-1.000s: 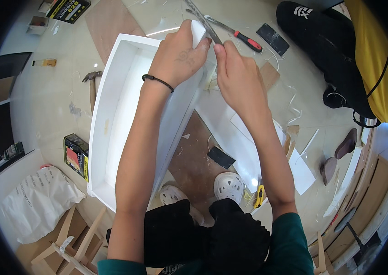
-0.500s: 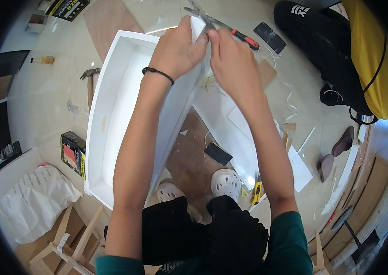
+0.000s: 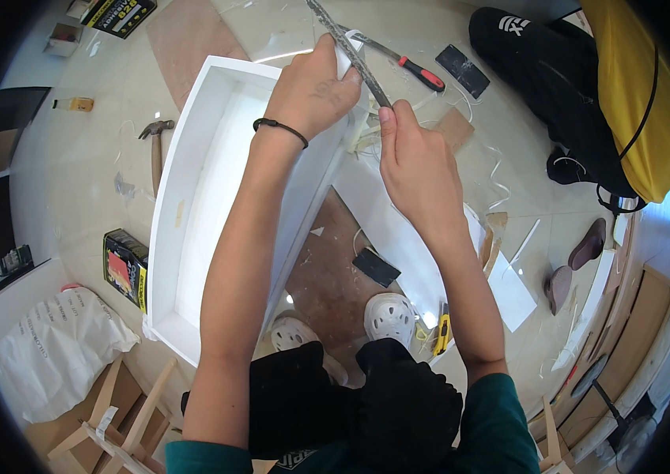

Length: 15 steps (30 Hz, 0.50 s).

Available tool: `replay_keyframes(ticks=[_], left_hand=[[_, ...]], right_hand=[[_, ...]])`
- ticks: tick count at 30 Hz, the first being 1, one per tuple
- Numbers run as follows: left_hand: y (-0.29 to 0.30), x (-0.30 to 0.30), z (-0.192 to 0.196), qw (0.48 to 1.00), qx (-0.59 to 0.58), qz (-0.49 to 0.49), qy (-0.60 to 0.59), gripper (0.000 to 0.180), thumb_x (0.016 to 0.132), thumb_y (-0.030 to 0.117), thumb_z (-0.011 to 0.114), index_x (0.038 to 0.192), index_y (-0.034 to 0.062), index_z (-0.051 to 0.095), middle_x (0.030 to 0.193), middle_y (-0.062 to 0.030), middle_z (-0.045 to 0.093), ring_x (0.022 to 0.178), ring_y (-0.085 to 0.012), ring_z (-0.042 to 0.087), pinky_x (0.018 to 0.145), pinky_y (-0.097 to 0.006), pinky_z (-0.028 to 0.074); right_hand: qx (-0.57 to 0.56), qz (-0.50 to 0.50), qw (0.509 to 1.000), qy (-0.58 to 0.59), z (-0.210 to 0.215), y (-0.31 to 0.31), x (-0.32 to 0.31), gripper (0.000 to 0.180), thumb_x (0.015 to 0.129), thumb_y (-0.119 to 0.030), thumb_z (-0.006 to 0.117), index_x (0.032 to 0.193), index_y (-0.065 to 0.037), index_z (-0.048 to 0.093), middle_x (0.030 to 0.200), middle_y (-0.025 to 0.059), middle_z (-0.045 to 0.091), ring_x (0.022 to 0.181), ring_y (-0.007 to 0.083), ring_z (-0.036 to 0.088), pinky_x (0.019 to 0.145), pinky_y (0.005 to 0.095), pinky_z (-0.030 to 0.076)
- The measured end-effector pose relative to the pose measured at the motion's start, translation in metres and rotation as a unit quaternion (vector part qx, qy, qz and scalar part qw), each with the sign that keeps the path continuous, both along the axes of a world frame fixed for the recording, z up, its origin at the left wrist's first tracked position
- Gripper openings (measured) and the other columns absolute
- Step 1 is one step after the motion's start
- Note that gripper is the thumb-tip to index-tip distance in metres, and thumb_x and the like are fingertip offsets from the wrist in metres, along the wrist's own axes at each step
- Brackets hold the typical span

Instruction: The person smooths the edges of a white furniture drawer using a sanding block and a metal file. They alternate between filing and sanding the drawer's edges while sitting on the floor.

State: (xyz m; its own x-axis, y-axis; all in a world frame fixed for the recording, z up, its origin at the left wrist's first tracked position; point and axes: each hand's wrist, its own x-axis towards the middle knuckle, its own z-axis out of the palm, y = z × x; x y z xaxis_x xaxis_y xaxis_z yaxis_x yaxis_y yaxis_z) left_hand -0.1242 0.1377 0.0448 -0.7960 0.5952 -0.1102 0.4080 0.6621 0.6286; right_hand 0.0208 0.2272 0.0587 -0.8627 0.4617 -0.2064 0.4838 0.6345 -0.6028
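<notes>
R hand drew back pinching file, L hand pinches wht pc, printed blk box at L.

Bright, fairly even light fills the scene. A small hot spot glares on the white panel, a pale streak shines on the glossy tiled floor, and the metal file shows little blur. Fisheye curvature bends the brown boards at right; black vignetting rings everything.
</notes>
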Motion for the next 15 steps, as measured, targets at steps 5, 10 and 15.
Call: replay_keyframes(ticks=[5,10,15], left_hand=[[0.009,0.002,0.007,1.000,-0.014,0.001,-0.003,0.047,0.090,0.036,0.063,0.113,-0.0041,0.056,0.091,-0.0314,0.068,0.089,-0.0465,0.068,0.082,-0.049,0.052],[0.005,-0.001,0.001,1.000,0.003,0.005,0.009,0.050,0.089,0.038,0.065,0.112,-0.0047,0.057,0.089,-0.0291,0.069,0.085,-0.0441,0.068,0.080,-0.047,0.052],[-0.002,0.004,-0.003,1.000,0.012,0.009,-0.015,0.049,0.084,0.038,0.071,0.105,-0.0044,0.058,0.084,-0.0266,0.069,0.080,-0.0407,0.068,0.076,-0.046,0.053]], right_hand=[[0.065,-0.004,0.995,0.071,-0.023,0.024,-0.031,0.037,0.108,-0.033,0.038,0.101,-0.001,0.054,0.071,0.0254,0.066,0.073,0.0475,0.066,0.069,0.0573,0.050],[0.003,-0.032,0.998,0.059,-0.012,0.007,-0.006,0.035,0.108,-0.033,0.036,0.102,-0.002,0.053,0.070,0.0248,0.065,0.073,0.0485,0.066,0.069,0.0572,0.050],[-0.008,-0.002,0.999,0.032,-0.001,-0.010,0.013,0.036,0.108,-0.032,0.036,0.101,-0.002,0.052,0.069,0.0247,0.064,0.073,0.0482,0.066,0.068,0.0573,0.050]])
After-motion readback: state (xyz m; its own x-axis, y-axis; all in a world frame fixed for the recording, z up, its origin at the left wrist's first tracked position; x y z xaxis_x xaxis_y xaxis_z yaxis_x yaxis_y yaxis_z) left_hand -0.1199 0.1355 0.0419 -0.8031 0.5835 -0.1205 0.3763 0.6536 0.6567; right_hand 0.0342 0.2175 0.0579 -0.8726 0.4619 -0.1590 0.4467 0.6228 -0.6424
